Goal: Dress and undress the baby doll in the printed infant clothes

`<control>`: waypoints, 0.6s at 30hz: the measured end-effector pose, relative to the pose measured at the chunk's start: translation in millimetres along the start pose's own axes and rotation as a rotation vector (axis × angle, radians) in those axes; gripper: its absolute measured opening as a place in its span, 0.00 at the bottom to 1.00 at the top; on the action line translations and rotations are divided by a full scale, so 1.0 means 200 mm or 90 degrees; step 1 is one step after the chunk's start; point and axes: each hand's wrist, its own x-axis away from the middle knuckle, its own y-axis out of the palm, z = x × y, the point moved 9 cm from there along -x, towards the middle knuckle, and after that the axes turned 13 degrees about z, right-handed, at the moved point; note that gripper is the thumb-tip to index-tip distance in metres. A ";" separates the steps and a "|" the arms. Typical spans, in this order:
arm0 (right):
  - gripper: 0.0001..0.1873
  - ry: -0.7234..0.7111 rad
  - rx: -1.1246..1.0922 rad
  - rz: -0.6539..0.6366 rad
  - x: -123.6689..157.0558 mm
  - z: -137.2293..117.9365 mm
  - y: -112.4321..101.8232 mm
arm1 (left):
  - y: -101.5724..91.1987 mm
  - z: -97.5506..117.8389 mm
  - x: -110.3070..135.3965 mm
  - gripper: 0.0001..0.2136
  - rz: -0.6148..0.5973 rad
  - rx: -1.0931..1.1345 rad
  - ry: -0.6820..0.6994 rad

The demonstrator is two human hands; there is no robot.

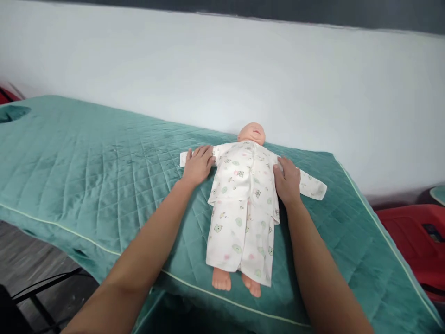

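A baby doll [252, 133] lies on its back, its head by the wall and its bare feet [221, 279] toward me. It wears a white printed top [239, 174] with long sleeves spread out to both sides, and matching white pants [227, 234]. My left hand [199, 164] lies over the sleeve at the left, palm down, fingers slightly apart. On the other sleeve rests my right hand [289, 180], its thumb apart from the fingers, beside the doll's chest. Both sleeve ends stick out past my hands, and the doll's own hands are hidden.
A green quilted cover [104, 162] with pale piping spreads under the doll. Behind it stands a white wall [208, 69]. At the right edge is a red plastic chair [413, 236]. Thin black metal bars [45, 290] show at the lower left above a grey wood-look floor [24, 253].
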 end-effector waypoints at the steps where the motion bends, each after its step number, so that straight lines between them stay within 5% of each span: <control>1: 0.29 0.007 0.040 -0.018 0.02 0.04 -0.02 | -0.02 -0.06 0.03 0.26 -0.022 -0.027 -0.006; 7: 0.35 0.083 0.233 -0.127 0.13 0.38 -0.25 | -0.12 -0.39 0.18 0.33 -0.094 -0.086 -0.106; 12: 0.38 0.121 0.300 -0.122 0.24 0.45 -0.40 | -0.20 -0.43 0.21 0.30 -0.013 -0.019 -0.169; 18: 0.34 0.150 0.296 -0.113 0.28 0.46 -0.41 | -0.23 -0.45 0.20 0.22 0.053 0.072 -0.177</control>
